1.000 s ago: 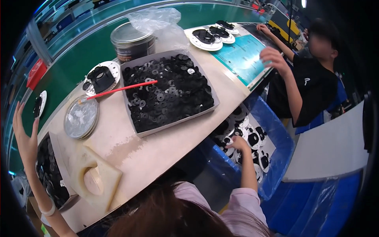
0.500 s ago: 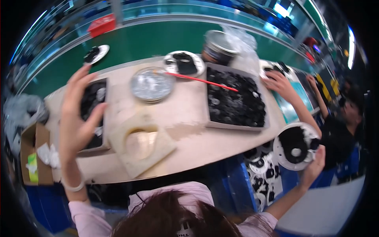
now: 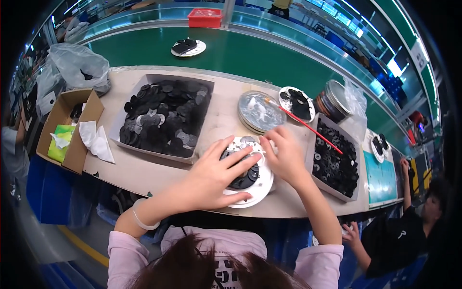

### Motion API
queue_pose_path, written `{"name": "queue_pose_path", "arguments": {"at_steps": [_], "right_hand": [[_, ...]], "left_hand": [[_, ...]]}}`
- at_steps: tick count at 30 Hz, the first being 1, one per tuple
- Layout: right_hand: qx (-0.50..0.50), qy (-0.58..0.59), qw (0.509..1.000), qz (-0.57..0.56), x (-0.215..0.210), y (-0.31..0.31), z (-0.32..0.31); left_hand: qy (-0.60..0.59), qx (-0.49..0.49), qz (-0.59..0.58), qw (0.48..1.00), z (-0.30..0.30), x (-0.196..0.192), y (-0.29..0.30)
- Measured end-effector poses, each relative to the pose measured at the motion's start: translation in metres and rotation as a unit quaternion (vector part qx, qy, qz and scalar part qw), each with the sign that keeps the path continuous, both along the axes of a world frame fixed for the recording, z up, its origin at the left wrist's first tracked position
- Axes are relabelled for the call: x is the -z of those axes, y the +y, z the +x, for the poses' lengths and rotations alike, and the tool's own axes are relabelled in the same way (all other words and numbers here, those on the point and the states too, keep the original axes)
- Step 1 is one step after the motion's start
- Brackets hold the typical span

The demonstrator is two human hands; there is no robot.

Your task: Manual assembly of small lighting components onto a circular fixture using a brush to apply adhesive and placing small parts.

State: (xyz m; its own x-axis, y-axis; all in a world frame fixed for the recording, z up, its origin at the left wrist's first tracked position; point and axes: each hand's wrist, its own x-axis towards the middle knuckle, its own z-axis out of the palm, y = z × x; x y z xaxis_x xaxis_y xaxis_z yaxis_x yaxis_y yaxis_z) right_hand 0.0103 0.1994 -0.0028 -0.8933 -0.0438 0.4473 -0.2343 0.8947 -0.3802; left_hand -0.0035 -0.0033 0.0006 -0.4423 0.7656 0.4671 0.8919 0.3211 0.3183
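A white round disc (image 3: 262, 189) with a black part (image 3: 244, 180) on it lies at the near middle of the bench. My left hand (image 3: 209, 176) rests over it from the left, fingers spread across the black part and thumb near the disc's front rim. At the upper right rim is my right hand (image 3: 287, 155), its fingers bent in toward the thumb; whatever they pinch is hidden. The yellowish block seen earlier with a round hollow is covered now. Just behind stands a shallow round tin (image 3: 257, 110) with whitish stuff in it.
A box of black discs (image 3: 163, 118) stands left, a box of small black rings (image 3: 337, 156) right. A red stick (image 3: 313, 130) reaches from the tin to that box. Behind are another disc assembly (image 3: 297, 103) and a metal can (image 3: 332, 98). A co-worker (image 3: 402, 226) sits right.
My right hand has brought the white disc from the right side to the middle of the bench. My left hand has come down onto it. The view has swung left.
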Motion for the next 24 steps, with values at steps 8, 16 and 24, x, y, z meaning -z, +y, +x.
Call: {"name": "queue_pose_path", "arguments": {"at_steps": [8,16,24], "right_hand": [[-0.120,-0.056,0.988,-0.078,-0.002,0.013,0.014],[-0.110,-0.009,0.993,-0.032,0.001,0.001,0.011],[-0.229,0.030,0.973,-0.010,-0.041,-0.044,-0.064]], "left_hand": [[0.022,-0.088,0.025,0.996,0.018,0.004,0.012],[0.019,-0.146,0.016,0.989,0.020,0.004,0.016],[0.034,-0.159,0.024,0.986,0.018,0.011,0.013]]}}
